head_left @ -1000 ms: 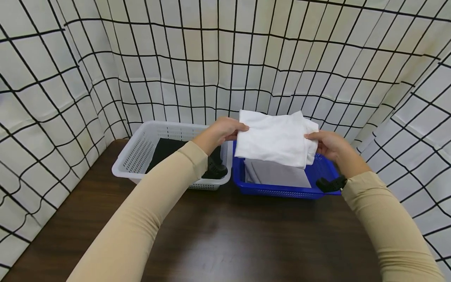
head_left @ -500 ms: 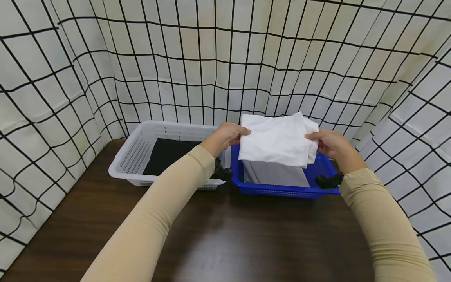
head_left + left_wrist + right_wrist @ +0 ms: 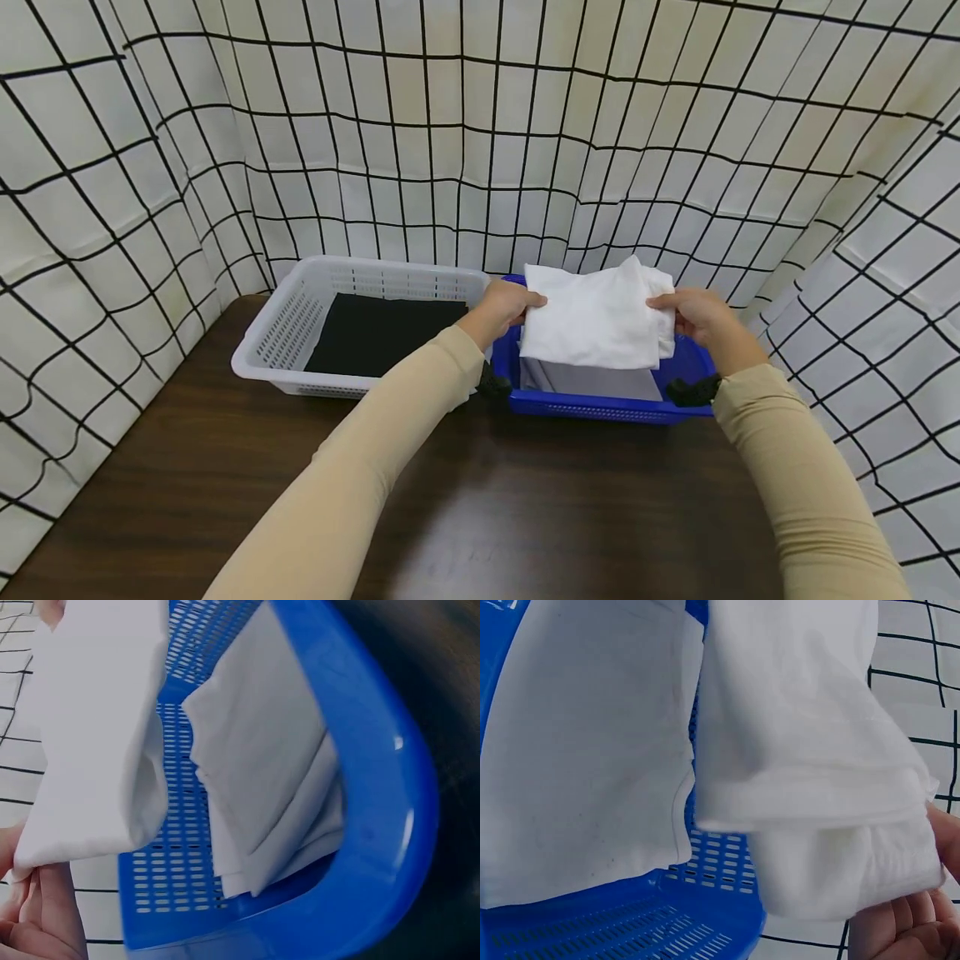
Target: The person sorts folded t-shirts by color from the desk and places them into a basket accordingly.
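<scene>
A folded white cloth (image 3: 596, 317) hangs between both hands above the blue basket (image 3: 600, 408). My left hand (image 3: 502, 311) pinches its left edge, thumb on top and fingers beneath. At the opposite edge, my right hand (image 3: 701, 319) grips the cloth the same way. The right wrist view shows the cloth's layered folds (image 3: 810, 795) beside that hand. Inside the blue basket lies a folded light grey cloth (image 3: 262, 742), partly covered by the white one in the head view.
To the left stands a white basket (image 3: 277, 358) with a folded black cloth (image 3: 382, 329) in it. Both baskets rest on a dark wooden table (image 3: 480, 517). White sheeting with a black grid (image 3: 450, 150) encloses the back and sides.
The white cloth has come down toward the blue basket, both hands still holding it. My left hand has shifted right and lower, uncovering more of the black cloth.
</scene>
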Motion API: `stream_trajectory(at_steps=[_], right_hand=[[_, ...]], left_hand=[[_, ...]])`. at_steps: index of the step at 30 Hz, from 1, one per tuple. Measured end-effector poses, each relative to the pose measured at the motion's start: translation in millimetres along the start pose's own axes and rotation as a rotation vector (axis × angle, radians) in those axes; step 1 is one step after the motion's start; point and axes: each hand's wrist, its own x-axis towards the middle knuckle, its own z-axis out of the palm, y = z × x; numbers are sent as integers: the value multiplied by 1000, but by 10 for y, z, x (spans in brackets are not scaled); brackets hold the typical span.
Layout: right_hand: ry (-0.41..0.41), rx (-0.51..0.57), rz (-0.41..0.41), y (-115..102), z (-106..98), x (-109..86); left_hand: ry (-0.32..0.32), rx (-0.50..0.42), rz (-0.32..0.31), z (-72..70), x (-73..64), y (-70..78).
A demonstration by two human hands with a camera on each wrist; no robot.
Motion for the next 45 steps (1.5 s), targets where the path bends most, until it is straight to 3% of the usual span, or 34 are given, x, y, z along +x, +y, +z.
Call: stream_trajectory(at_steps=[4,10,17,24,29,35,40,45], right_hand=[[56,-74,13,40,55,24],[123,-146,60,134,70,90],[142,-89,111,244,112,131],[153,-126,107,350,201,201],[199,-144,143,425,289,245],[220,-157,141,496,351,275],[232,-143,146,515,377,298],[253,-129,153,530,394,324]], left_hand=[[31,30,3,55,11,-88],[18,39,22,124,33,-195],[35,89,-5,189,61,-296],[50,104,-29,199,72,-384],[71,229,4,217,74,-424],[134,491,32,291,47,-425],[151,573,45,327,43,-416],[160,671,130,330,42,-447]])
